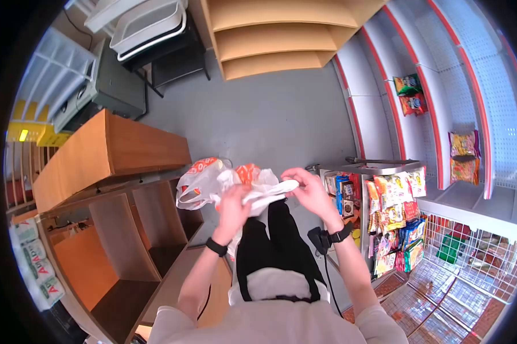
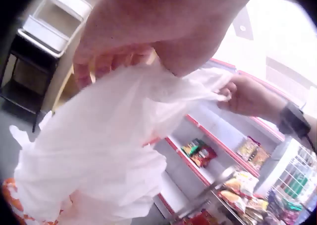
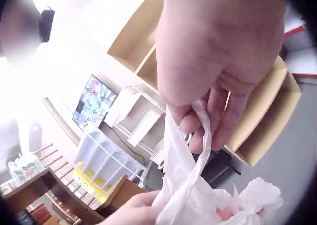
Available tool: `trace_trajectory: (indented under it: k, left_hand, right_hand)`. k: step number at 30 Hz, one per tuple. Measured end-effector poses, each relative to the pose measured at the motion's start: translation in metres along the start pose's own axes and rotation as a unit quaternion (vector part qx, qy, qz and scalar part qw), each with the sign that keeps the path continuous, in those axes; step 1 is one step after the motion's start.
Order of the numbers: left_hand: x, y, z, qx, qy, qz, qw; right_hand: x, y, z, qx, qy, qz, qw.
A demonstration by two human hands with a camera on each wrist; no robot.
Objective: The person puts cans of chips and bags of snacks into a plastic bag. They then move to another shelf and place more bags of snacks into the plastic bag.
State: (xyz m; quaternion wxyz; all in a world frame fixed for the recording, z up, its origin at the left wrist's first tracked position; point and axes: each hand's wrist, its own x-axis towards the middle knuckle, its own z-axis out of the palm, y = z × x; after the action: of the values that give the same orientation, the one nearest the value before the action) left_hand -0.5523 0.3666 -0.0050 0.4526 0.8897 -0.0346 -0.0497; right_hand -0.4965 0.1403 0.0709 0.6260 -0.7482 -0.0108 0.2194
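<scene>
A white plastic carrier bag point(image 1: 268, 194) with orange-red print is stretched between my two hands in front of my legs. My left hand point(image 1: 234, 207) grips its gathered plastic at the left side. In the left wrist view the bag point(image 2: 99, 136) hangs down in loose folds below that hand. My right hand point(image 1: 311, 195) pinches the other end, and the right wrist view shows a handle loop point(image 3: 204, 131) between thumb and fingers. Another white and orange bag point(image 1: 204, 182) lies just left of my left hand; its contents are hidden.
At my right stands a rack point(image 1: 393, 215) hung with snack packets, beside a wire basket point(image 1: 471, 246). A brown wooden cabinet point(image 1: 115, 223) is at my left. Ahead are a beige shelf unit point(image 1: 276, 43) and red-edged white shelves point(image 1: 379, 120) with a few snack bags point(image 1: 410, 94).
</scene>
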Motion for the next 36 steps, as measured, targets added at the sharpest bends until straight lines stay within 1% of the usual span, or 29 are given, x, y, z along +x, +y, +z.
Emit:
trace_trajectory:
  k: [1, 3, 4, 5, 6, 7, 8, 9, 11, 12, 13, 15, 16, 17, 18, 19, 21, 22, 23, 24, 25, 27, 29, 31, 32, 33, 35, 36]
  left_hand:
    - [0.011, 0.012, -0.009, 0.046, 0.017, -0.001, 0.999]
    - [0.03, 0.038, -0.024, 0.064, 0.039, -0.013, 0.997]
    - [0.041, 0.049, -0.032, 0.074, 0.043, -0.002, 0.996]
    - [0.042, 0.059, -0.037, 0.028, 0.02, -0.011, 0.999]
    - [0.043, 0.068, -0.04, -0.019, 0.0, -0.021, 1.0]
    - [0.048, 0.075, -0.038, -0.013, 0.004, -0.015, 1.0]
    - [0.05, 0.082, -0.036, 0.008, 0.008, 0.013, 1.0]
    - [0.052, 0.089, -0.034, 0.028, 0.011, 0.038, 0.999]
    - [0.059, 0.105, -0.034, 0.023, 0.004, 0.043, 0.999]
    - [0.062, 0.114, -0.036, 0.014, -0.007, 0.046, 0.999]
    - [0.065, 0.122, -0.037, 0.016, -0.007, 0.048, 0.999]
    - [0.074, 0.138, -0.038, -0.024, -0.02, 0.075, 0.997]
    - [0.08, 0.143, -0.037, -0.036, -0.011, 0.093, 0.995]
    - [0.084, 0.145, -0.034, -0.036, -0.015, 0.096, 0.995]
    - [0.09, 0.147, -0.033, -0.066, -0.002, 0.074, 0.995]
    - [0.095, 0.153, -0.032, -0.094, 0.009, 0.05, 0.994]
    - [0.109, 0.161, -0.033, -0.089, -0.004, 0.04, 0.995]
    - [0.118, 0.16, -0.033, -0.106, -0.01, 0.019, 0.994]
    - [0.127, 0.159, -0.034, -0.123, -0.014, -0.004, 0.992]
    - [0.139, 0.155, -0.032, -0.138, 0.014, 0.036, 0.99]
    - [0.15, 0.154, -0.034, -0.171, 0.012, -0.012, 0.985]
    - [0.182, 0.14, -0.037, -0.148, 0.071, 0.012, 0.986]
    - [0.217, 0.12, -0.045, -0.151, 0.097, -0.042, 0.983]
    - [0.261, 0.106, -0.047, -0.17, 0.139, -0.019, 0.975]
    - [0.284, 0.097, -0.05, -0.15, 0.134, -0.023, 0.979]
    - [0.307, 0.088, -0.052, -0.15, 0.135, -0.017, 0.979]
    - [0.346, 0.107, -0.058, -0.09, 0.125, -0.009, 0.988]
    - [0.362, 0.107, -0.054, -0.094, 0.113, -0.006, 0.989]
  right_hand:
    - [-0.004, -0.006, -0.011, -0.017, -0.008, -0.01, 1.0]
    - [-0.005, -0.018, -0.03, -0.047, -0.023, -0.042, 0.998]
    - [-0.012, -0.027, -0.038, -0.015, -0.026, -0.047, 0.998]
    - [-0.016, -0.032, -0.046, -0.007, -0.024, -0.051, 0.998]
    - [-0.016, -0.036, -0.055, -0.038, -0.062, -0.071, 0.995]
    - [-0.013, -0.041, -0.067, -0.072, -0.099, -0.095, 0.988]
    - [-0.014, -0.043, -0.077, -0.068, -0.133, -0.087, 0.985]
    - [-0.014, -0.045, -0.086, -0.066, -0.133, -0.092, 0.985]
    - [-0.009, -0.048, -0.106, -0.151, -0.095, -0.167, 0.97]
    - [-0.004, -0.046, -0.118, -0.17, -0.12, -0.143, 0.968]
    - [0.001, -0.04, -0.126, -0.17, -0.118, -0.144, 0.968]
    - [0.011, -0.02, -0.139, -0.264, -0.024, -0.23, 0.936]
    - [0.013, -0.009, -0.141, -0.264, -0.021, -0.228, 0.937]
    - [0.017, 0.003, -0.14, -0.271, 0.0, -0.215, 0.938]
    - [0.024, 0.011, -0.141, -0.277, 0.024, -0.203, 0.939]
    - [0.031, 0.018, -0.142, -0.275, 0.03, -0.202, 0.94]
    - [0.045, 0.027, -0.147, -0.296, 0.03, -0.169, 0.94]
    - [0.054, 0.028, -0.152, -0.293, 0.034, -0.168, 0.941]
    - [0.062, 0.03, -0.159, -0.21, 0.013, -0.112, 0.971]
    - [0.07, 0.032, -0.164, -0.124, -0.008, -0.056, 0.991]
    - [0.077, 0.035, -0.17, -0.122, -0.005, -0.054, 0.991]
    - [0.09, 0.04, -0.185, -0.126, 0.061, -0.098, 0.985]
    - [0.099, 0.04, -0.205, -0.107, 0.088, -0.094, 0.986]
    - [0.11, 0.031, -0.232, -0.026, 0.121, -0.047, 0.991]
    - [0.116, 0.03, -0.241, 0.008, 0.159, -0.069, 0.985]
    - [0.116, 0.021, -0.255, 0.004, 0.159, -0.027, 0.987]
    - [0.118, 0.001, -0.275, 0.021, 0.171, 0.057, 0.983]
    - [0.12, -0.001, -0.277, 0.021, 0.183, 0.062, 0.981]
